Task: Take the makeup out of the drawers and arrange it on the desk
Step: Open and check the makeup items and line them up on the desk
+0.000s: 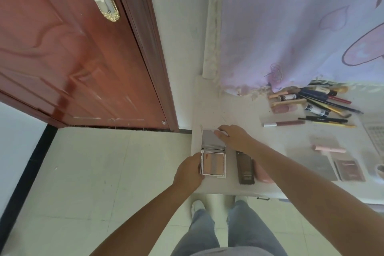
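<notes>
**A:** Head view: what is being handled, and where does it lie?

**B:** An open palette (213,164) is seen at the left end of the desk (239,110), near the front edge. Its base is gripped along the left side by the left hand (190,170), fingers curled round the edge. The raised lid (212,140) is touched at its top right corner by the right hand (232,137); a light pinch is suggested, though the fingertips are too blurred for that to be told with certainty.

**A:** What else has been laid out?

**B:** A dark slim case (245,168) is placed just beside the palette on the right, with a pink case (262,172) touching it. Further right, a pile of pencils and brushes (315,101) is gathered by the hanging cloth (301,27), and 2 flat compacts (332,164) are set near the desk's front.

**A:** How should the step in hand be done well?

**B:** The lid is probably being closed or checked. The base should be kept flat on the desk by the left hand while the lid is swung on its hinge, so the powder pans are not jolted. Once shut, the palette should be squared with the dark slim case, a small gap being left.

**A:** Any risk?

**B:** Being close to the desk's corner, the palette could be nudged off.
</notes>
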A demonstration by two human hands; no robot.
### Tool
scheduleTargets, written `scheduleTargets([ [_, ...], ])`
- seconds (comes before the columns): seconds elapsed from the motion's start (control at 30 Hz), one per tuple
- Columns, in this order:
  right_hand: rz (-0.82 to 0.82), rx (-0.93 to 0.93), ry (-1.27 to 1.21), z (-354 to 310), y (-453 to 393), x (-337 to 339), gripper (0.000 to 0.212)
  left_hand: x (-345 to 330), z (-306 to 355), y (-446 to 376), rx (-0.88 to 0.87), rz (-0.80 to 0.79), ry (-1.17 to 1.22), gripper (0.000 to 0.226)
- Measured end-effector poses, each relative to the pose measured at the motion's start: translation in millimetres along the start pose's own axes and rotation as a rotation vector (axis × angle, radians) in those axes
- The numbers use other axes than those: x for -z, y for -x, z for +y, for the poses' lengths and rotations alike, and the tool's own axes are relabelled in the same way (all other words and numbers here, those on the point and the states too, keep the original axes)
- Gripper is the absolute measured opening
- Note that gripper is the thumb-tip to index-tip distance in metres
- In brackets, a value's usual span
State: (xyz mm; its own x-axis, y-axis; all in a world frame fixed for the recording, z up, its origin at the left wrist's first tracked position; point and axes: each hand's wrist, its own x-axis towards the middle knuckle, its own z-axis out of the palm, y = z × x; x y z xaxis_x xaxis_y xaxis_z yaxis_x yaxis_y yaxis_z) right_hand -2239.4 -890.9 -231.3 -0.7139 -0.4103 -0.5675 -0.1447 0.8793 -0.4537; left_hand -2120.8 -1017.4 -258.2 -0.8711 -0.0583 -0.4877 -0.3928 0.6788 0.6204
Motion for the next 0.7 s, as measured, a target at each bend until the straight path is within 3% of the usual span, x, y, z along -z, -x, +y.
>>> scheduleTargets([
  [0.13, 0.0, 0.016, 0.054, -1.3, 4.2, 4.4, 0.036, 0.6, -0.5, 2.6, -0.022, -0.017, -0.038, 0.046],
  [0.3, 0.232, -0.092, 0.023, 22.5, 11.1, 5.3, 0.036, 0.0, -0.6, 1.5, -0.012, -0.012, -0.019, 0.054],
  [0.5, 0.132, -0.281, 0.11, 32.6, 22.1, -2.4, 0.043, -6.3, -3.1, 0.0, -0.011, 0.001, -0.04, 0.055],
  [0.7, 0.193, -0.332, -0.048, 31.7, 20.1, 1.3, 0.022, -6.1, -0.4, 0.0, -0.008, 0.006, -0.051, 0.053],
])
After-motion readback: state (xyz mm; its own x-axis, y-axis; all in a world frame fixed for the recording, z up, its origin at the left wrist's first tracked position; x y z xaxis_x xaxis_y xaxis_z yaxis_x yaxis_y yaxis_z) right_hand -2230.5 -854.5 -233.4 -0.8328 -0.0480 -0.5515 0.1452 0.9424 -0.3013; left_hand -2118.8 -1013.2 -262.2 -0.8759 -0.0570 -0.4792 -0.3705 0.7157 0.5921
